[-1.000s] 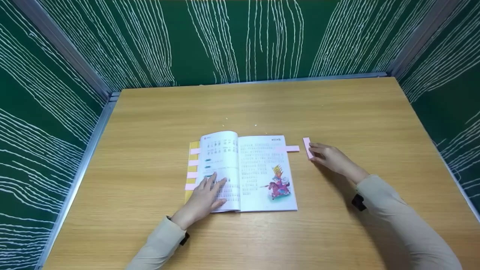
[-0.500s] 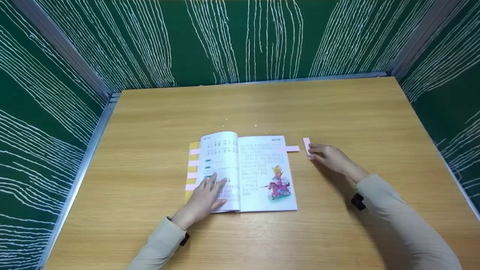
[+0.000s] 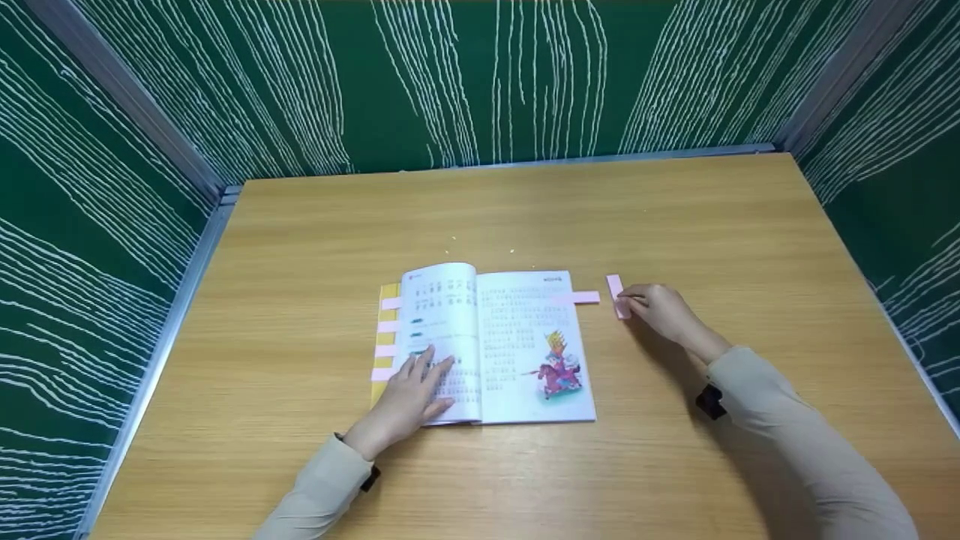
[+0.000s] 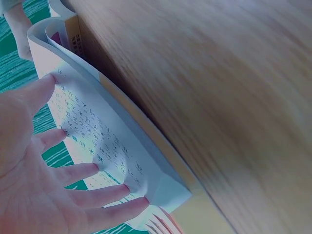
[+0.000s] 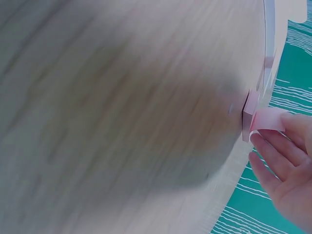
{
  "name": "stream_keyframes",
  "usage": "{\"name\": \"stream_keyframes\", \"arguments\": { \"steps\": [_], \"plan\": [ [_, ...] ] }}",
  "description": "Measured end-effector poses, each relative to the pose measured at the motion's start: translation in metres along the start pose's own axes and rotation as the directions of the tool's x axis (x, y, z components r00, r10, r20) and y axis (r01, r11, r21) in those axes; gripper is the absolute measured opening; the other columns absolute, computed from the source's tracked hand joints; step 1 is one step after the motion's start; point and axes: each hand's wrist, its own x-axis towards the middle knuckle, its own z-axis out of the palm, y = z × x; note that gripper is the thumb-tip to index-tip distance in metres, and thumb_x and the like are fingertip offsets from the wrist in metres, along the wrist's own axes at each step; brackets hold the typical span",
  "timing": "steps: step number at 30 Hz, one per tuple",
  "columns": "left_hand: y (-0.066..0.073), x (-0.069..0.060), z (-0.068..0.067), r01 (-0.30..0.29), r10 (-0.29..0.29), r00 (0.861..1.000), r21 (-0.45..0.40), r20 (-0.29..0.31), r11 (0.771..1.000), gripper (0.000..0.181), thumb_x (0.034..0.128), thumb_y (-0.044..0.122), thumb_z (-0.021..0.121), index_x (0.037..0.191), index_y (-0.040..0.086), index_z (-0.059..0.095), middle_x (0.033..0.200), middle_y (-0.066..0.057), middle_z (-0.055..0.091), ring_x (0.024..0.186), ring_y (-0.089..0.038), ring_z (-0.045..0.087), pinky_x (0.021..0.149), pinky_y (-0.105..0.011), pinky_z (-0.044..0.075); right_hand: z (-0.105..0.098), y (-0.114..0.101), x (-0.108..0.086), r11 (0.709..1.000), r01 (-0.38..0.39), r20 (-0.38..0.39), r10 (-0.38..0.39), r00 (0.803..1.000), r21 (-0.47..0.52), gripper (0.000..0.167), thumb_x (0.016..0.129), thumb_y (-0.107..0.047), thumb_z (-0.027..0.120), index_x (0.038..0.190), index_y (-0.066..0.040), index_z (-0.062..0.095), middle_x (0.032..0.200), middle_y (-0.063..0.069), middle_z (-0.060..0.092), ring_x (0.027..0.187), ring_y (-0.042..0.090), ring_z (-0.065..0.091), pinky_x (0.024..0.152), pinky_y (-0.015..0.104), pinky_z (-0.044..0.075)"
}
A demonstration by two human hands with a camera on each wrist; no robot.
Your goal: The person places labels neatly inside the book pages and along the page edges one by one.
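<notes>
An open book [image 3: 517,401] lies on the table, its left pages curving up. My left hand [image 3: 401,405] rests on the left page with its fingers spread; in the left wrist view the fingertips touch the printed paper [image 4: 83,117]. To the right of the book is a narrow pink sticky note pad [image 3: 613,285]. My right hand [image 3: 667,315] is at that pad. The right wrist view shows the thumb and a finger pinching a pink sticky note [image 5: 269,119], its sheet curling away from the pad [image 5: 248,112].
Several pink tabs [image 3: 385,350] stick out along the book's left edge, over a yellow cover. One pink tab [image 3: 586,298] juts from the right page. Small white bits [image 3: 511,251] lie behind the book. Green panels with white lines surround the wooden table [image 3: 337,217].
My right hand has drawn back slightly at the pad, its fingers now closer together on the note. The left hand and book stay in place.
</notes>
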Motion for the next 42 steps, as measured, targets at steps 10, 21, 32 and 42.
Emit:
{"name": "stream_keyframes", "arguments": {
  "steps": [10,21,32,42],
  "plan": [
    [-0.0004,0.0005,0.0002,0.002,-0.002,1.0,-0.011,0.001,1.0,0.059,0.0899,0.04,0.045,0.138,0.011,0.028,0.141,-0.024,0.02,0.123,-0.046,0.025,0.1,-0.054,0.026,0.0013,-0.0011,0.0033,0.998,-0.012,-0.086,0.017,0.996,0.055,0.016,0.085,-0.004,0.056,0.093,0.008,0.063,0.094,0.025,0.062,0.089,0.038,0.059,0.076,0.046,0.049],
    [0.0011,-0.0001,0.0,0.009,-0.009,1.0,-0.003,0.005,1.0,0.059,0.0901,0.041,0.044,0.138,0.011,0.028,0.141,-0.023,0.02,0.123,-0.046,0.024,0.099,-0.054,0.027,-0.0008,0.001,0.0061,0.99,-0.034,-0.117,0.05,0.992,0.139,0.013,0.082,0.0,0.058,0.089,0.009,0.064,0.088,0.023,0.064,0.08,0.031,0.061,0.066,0.032,0.051],
    [0.0002,0.0006,0.0003,0.006,-0.006,1.0,0.018,0.009,1.0,0.059,0.0899,0.041,0.044,0.138,0.011,0.028,0.141,-0.023,0.021,0.123,-0.046,0.025,0.099,-0.054,0.028,-0.0017,0.002,0.007,0.975,-0.088,-0.188,0.128,0.974,0.205,0.014,0.083,0.0,0.057,0.089,0.01,0.063,0.085,0.024,0.064,0.077,0.03,0.059,0.061,0.011,0.044],
    [0.0019,0.0003,-0.0016,0.028,-0.028,0.999,-0.012,0.029,1.0,0.059,0.0902,0.042,0.043,0.139,0.012,0.026,0.142,-0.022,0.019,0.125,-0.046,0.022,0.1,-0.054,0.025,-0.0071,0.0023,0.006,0.941,-0.169,-0.218,0.238,0.947,0.295,0.017,0.086,-0.003,0.054,0.093,0.01,0.062,0.088,0.024,0.062,0.069,0.009,0.054,0.056,0.009,0.042]
  ]
}}
